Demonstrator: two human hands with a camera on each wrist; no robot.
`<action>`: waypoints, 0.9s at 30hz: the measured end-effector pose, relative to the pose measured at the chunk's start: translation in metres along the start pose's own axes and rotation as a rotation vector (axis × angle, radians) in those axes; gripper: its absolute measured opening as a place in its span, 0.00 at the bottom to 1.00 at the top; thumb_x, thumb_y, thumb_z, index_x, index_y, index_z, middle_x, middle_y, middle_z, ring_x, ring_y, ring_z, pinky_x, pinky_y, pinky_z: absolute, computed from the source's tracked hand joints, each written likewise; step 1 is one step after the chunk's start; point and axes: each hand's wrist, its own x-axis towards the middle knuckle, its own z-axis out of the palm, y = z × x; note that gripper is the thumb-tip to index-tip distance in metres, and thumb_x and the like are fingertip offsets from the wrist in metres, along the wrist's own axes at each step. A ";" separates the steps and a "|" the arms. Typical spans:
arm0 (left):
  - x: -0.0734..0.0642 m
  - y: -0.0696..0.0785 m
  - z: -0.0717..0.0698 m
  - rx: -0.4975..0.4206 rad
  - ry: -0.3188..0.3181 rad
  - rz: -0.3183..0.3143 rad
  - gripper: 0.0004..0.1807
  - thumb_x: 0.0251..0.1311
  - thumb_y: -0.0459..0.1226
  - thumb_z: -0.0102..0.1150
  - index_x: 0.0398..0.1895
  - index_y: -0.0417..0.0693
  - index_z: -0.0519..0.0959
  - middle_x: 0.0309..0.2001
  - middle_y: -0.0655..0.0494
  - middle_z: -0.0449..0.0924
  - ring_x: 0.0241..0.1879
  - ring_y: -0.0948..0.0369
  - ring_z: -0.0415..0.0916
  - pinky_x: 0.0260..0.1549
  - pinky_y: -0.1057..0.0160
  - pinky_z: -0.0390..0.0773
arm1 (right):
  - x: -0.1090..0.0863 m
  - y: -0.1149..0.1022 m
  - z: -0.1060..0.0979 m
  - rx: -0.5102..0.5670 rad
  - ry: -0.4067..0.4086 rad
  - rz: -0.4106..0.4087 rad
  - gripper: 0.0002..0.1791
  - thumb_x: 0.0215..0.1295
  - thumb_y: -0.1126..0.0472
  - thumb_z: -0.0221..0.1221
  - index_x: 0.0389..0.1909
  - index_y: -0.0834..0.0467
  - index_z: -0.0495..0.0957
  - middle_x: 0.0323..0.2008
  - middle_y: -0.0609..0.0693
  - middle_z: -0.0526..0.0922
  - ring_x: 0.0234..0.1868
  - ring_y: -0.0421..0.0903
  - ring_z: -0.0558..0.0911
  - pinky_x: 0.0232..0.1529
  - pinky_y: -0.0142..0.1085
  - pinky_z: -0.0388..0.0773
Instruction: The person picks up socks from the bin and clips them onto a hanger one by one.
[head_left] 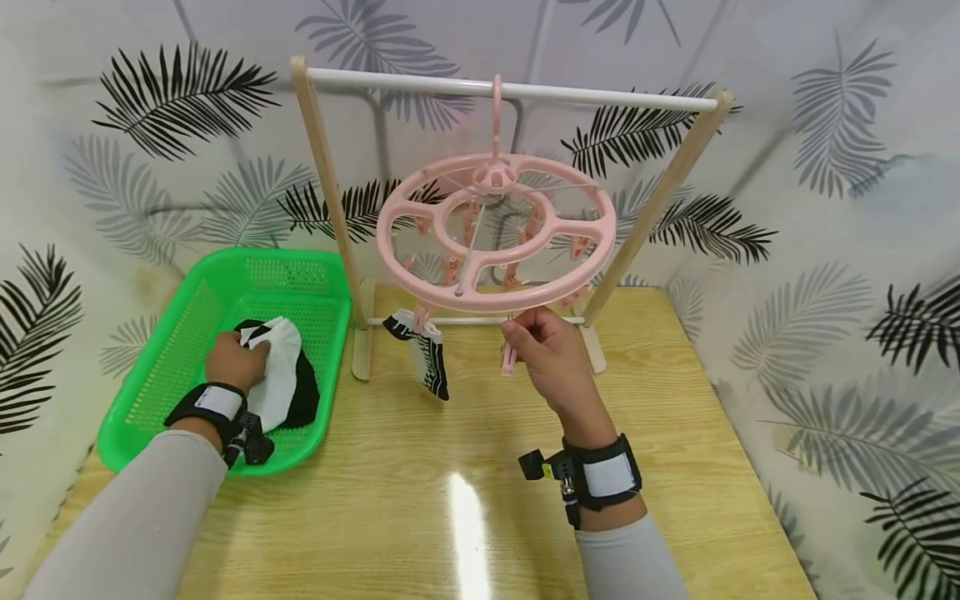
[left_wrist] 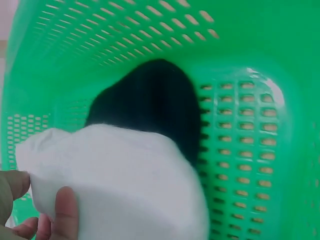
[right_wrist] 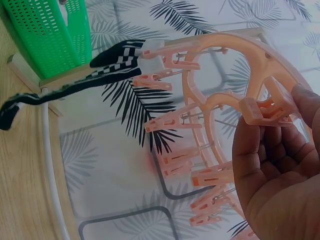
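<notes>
In the green basket, my left hand pinches the edge of a white sock. A black sock lies beneath and beside it on the basket floor. My right hand pinches a pink clothespin at the front rim of a round pink drying hanger; the right wrist view shows this clothespin between thumb and fingers. A black-and-white patterned sock hangs from another pink clothespin, left of my right hand.
The hanger hooks over the white bar of a wooden-legged rack on the wooden table. Several more pink clothespins dangle under the ring. The green basket stands left of the rack. A leaf-patterned covering rises behind.
</notes>
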 end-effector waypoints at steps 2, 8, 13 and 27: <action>-0.002 0.004 -0.004 -0.030 -0.024 -0.007 0.35 0.70 0.41 0.48 0.69 0.20 0.57 0.63 0.21 0.63 0.51 0.37 0.77 0.48 0.47 0.79 | 0.000 0.000 0.000 0.006 -0.001 0.001 0.09 0.74 0.64 0.56 0.36 0.67 0.73 0.25 0.56 0.76 0.22 0.45 0.79 0.32 0.36 0.81; -0.005 0.016 -0.013 -0.233 -0.169 -0.057 0.30 0.69 0.36 0.49 0.67 0.23 0.62 0.64 0.24 0.61 0.19 0.69 0.75 0.24 0.69 0.81 | 0.000 0.000 0.001 0.020 -0.008 -0.008 0.08 0.74 0.65 0.55 0.36 0.67 0.73 0.24 0.56 0.76 0.21 0.44 0.79 0.31 0.35 0.81; -0.008 0.023 -0.015 -0.291 -0.198 -0.024 0.26 0.72 0.38 0.50 0.63 0.26 0.66 0.60 0.31 0.64 0.26 0.70 0.73 0.29 0.70 0.82 | 0.001 0.002 0.001 0.021 -0.008 -0.021 0.08 0.74 0.66 0.55 0.36 0.67 0.73 0.24 0.55 0.76 0.21 0.43 0.78 0.30 0.34 0.80; -0.056 0.050 -0.028 -0.286 -0.069 0.318 0.25 0.73 0.46 0.50 0.57 0.31 0.73 0.44 0.42 0.73 0.32 0.68 0.76 0.32 0.71 0.81 | 0.000 0.001 0.004 -0.007 0.030 -0.009 0.08 0.73 0.64 0.56 0.36 0.66 0.73 0.24 0.54 0.77 0.22 0.45 0.79 0.30 0.35 0.79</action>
